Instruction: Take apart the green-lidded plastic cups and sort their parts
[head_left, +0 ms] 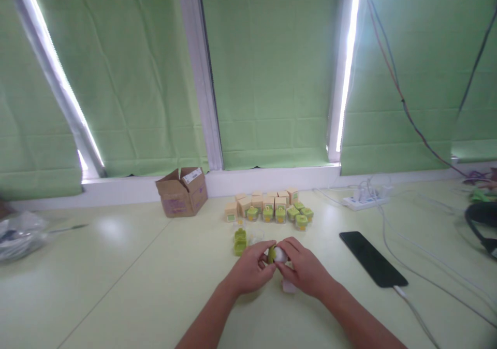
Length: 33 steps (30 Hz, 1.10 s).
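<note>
My left hand (254, 267) is closed on a small green piece (271, 255) that looks like a lid. Pressed up against it is a white rounded piece (280, 255), gripped by the fingers of my right hand (305, 266). The two pieces touch between my hands, just above the table; whether they are joined I cannot tell. Under my right hand lies a pale pinkish block (288, 286), partly hidden. Beyond my left hand rest green lids (240, 243) and a clear plastic piece (256, 235), hard to make out.
Several small green-lidded clear containers (280, 214) stand before several small beige boxes (243, 205). An open cardboard box (182, 193) is at the back left. To the right are a black phone (373, 258) on a white cable (415, 313) and a power strip (365, 201).
</note>
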Available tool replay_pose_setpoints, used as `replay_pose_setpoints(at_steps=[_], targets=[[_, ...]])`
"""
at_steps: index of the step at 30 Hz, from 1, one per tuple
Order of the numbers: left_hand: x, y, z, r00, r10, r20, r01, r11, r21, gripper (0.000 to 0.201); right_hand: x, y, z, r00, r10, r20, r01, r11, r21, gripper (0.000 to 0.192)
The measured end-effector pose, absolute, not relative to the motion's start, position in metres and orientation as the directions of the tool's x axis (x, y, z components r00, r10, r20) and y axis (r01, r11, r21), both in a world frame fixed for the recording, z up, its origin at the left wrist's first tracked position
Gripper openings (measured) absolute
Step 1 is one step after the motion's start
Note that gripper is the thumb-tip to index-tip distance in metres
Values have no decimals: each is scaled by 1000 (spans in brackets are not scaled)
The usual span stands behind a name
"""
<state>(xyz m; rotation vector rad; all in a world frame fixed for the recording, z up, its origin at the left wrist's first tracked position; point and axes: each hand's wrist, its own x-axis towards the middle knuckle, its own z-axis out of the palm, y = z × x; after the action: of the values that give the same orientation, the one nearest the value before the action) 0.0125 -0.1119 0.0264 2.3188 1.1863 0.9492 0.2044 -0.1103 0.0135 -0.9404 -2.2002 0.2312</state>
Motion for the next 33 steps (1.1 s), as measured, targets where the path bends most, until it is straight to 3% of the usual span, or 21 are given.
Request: replay_pose_setpoints(at_steps=[6, 15, 22, 25, 29, 33], targets=[[14, -110, 24, 461, 790, 403, 543, -611, 577, 54, 203, -110, 13, -438, 699, 566, 508, 711, -486, 25], [8, -101, 19, 326, 845, 423, 608, -530, 590, 49, 205, -106, 13, -301, 713, 633, 425, 694, -581, 26], [5, -95, 14, 228, 866, 446, 579, -488, 653, 48, 218, -101, 19, -195, 743, 640, 524, 631, -572, 19], [5, -94, 13, 219, 859, 463, 587, -495, 641, 48, 222, -99, 19, -210, 766, 607, 559, 604, -569, 17], [4, -93, 13, 220, 865, 451, 589, -487, 645, 49, 220, -98, 15, -238, 803, 547, 560, 573, -598, 28], [4, -93, 14, 215, 869, 445, 585, -479, 654, 49, 213, -99, 10, -340, 791, 508, 610, 597, -522, 19]])
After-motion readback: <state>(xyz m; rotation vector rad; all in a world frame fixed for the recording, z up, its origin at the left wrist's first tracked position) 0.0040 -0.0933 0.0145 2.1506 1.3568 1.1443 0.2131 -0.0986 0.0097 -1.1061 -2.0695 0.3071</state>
